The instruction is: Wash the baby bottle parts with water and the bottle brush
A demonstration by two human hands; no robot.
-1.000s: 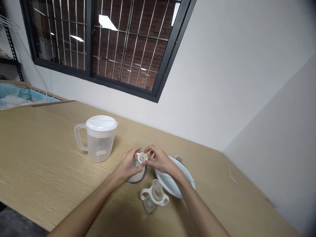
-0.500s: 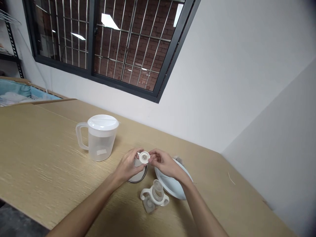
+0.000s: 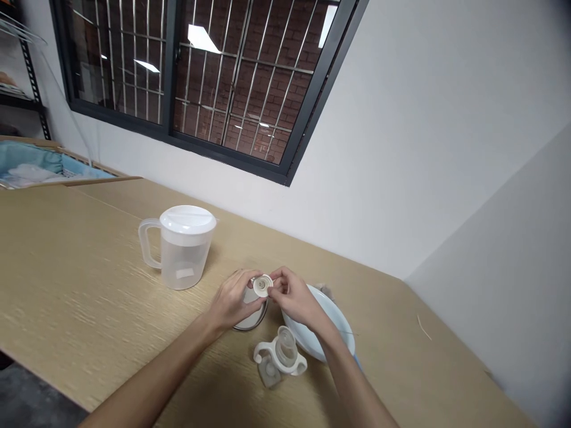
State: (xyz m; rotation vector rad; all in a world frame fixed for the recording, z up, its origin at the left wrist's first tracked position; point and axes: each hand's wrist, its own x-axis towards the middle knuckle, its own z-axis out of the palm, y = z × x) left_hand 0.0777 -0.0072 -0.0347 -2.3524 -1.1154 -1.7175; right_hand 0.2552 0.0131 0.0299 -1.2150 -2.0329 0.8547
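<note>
A wood-patterned tabletop (image 3: 80, 261) is stretching out all around the lidded pitcher (image 3: 185, 255), its tan surface showing fine streaks. Beyond the pitcher, a dark-framed window (image 3: 169, 77) is filling much of the white wall, with metal bars standing behind the glass. The pitcher is standing upright, its translucent plastic body tapering toward the base under a glossy white lid, its loop handle pointing left. To its right and nearer the person, a smooth pale-blue plate (image 3: 300, 331) is lying partly under the right forearm.

Between pitcher and plate, the left hand (image 3: 232, 297) and right hand (image 3: 292, 296) are facing each other, fingers bent inward. Farther from the pitcher and closer to the person, a translucent cup (image 3: 286, 348) is resting in a white ring with two curled handles. Just right of the pitcher's base, a rounded, metallic-rimmed piece (image 3: 252, 320) is showing beneath the left hand. A squarish translucent piece (image 3: 269, 373) is sitting by the cup; contact is unclear.

Smallest, right of the pitcher, a white round piece (image 3: 262, 286) is lying directly between the hands. The left thumb and forefinger are gripping its pitcher-side rim, the right fingertips are pinching the opposite edge, so neither hand is nearer. Its stepped hollow is facing the camera; being round, it is showing no long axis.
</note>
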